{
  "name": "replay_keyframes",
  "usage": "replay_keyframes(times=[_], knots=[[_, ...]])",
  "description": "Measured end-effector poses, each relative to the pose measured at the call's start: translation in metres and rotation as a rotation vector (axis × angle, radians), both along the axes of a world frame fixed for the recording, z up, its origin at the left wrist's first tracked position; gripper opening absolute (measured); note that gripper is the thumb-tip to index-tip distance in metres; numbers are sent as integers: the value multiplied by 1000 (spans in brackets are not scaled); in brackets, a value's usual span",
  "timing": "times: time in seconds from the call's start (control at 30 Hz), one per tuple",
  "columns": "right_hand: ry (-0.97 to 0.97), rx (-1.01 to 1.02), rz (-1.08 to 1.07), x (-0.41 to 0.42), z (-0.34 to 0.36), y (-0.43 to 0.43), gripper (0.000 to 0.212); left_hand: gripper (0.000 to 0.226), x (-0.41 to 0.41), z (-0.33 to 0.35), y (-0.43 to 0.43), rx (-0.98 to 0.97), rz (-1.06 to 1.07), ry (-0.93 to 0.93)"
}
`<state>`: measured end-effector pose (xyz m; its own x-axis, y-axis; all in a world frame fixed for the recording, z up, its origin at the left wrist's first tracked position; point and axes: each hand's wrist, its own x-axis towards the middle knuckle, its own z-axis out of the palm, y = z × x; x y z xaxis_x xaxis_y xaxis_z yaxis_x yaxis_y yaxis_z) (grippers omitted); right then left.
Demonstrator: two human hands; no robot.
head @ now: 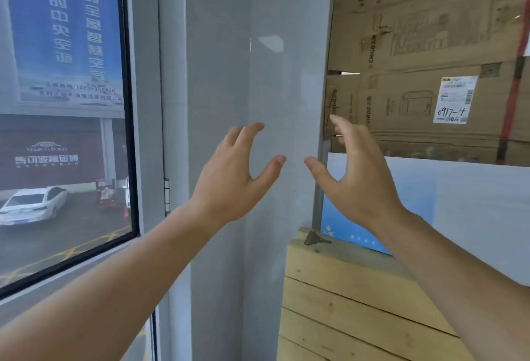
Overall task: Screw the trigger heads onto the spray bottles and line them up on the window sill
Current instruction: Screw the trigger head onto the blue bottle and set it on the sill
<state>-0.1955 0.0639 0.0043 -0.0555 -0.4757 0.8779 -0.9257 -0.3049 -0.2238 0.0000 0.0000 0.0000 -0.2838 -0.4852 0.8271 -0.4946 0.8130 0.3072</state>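
Observation:
No spray bottle or trigger head shows in the head view. My left hand (238, 177) is raised in front of a grey wall pillar (258, 74), fingers spread and relaxed, holding nothing. My right hand (355, 177) is raised beside it at the same height, palm turned inward, fingers loosely spread and empty. The two thumbs point at each other with a small gap between them. The window sill itself is below the frame and hidden.
A window (63, 131) with a dark frame fills the left side, with a street and parked cars outside. Stacked cardboard boxes (430, 59) stand at the upper right. A wooden crate (344, 303) sits at the lower right, with a white and blue panel (459, 203) behind it.

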Motion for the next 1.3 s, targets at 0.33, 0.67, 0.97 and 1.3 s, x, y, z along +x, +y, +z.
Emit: replay_keyframes(times=[0.33, 0.67, 0.97, 1.3], knots=[[-343, 198, 181, -16, -141, 16, 41, 24, -23, -140, -5, 627, -440, 166], [-557, 499, 69, -40, -363, 61, 23, 39, -61, -375, 21, 1141, -498, 92], [-862, 758, -137, -31, -639, 126, 19, 29, -70, -640, 70, 1642, -398, -50], [-1153, 927, -401, -40, -925, 188, 17, 40, -106, -915, 138, 1882, -280, -196]])
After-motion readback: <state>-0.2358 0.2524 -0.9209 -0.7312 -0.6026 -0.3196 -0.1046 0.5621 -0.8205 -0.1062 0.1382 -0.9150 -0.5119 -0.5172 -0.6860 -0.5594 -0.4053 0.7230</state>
